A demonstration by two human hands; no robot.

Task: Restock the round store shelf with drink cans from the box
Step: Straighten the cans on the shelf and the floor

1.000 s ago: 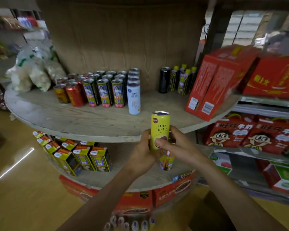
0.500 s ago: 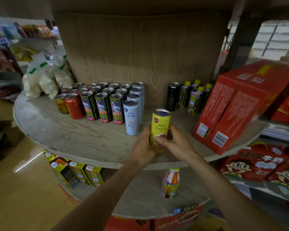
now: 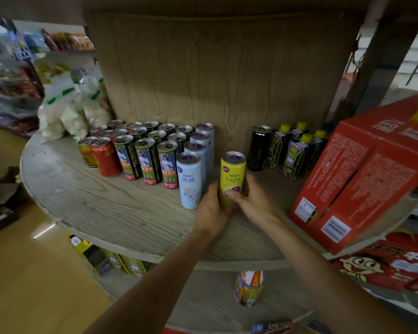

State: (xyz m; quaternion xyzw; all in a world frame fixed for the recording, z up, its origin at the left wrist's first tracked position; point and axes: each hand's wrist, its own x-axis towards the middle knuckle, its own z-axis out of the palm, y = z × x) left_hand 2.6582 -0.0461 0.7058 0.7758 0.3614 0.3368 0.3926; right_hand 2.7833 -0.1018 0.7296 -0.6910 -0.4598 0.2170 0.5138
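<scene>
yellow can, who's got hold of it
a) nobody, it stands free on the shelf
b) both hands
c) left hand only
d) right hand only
b: the left hand and the right hand each grip the lower part of the yellow can, which is upright beside the pale blue can on the round shelf.
</scene>
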